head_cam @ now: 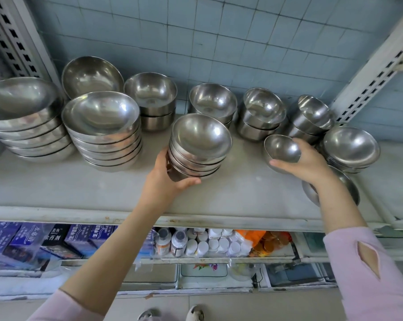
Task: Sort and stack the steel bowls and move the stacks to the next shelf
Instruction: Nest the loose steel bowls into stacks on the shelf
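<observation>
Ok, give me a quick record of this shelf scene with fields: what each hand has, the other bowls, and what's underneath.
shelf: white, carries every bowl
left hand: grips the side of a stack of medium bowls, front middle
right hand: holds one small bowl
large stacks: two, at the left
back row: smaller stacks along the tiled wall
loose bowl: beneath the right wrist
below: boxes and bottles

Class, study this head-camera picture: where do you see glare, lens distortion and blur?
Head view: glare streaks the bowl stack in the left hand; wide-angle distortion bows the shelf edge and tilts the upright; the boxes below look soft.
</observation>
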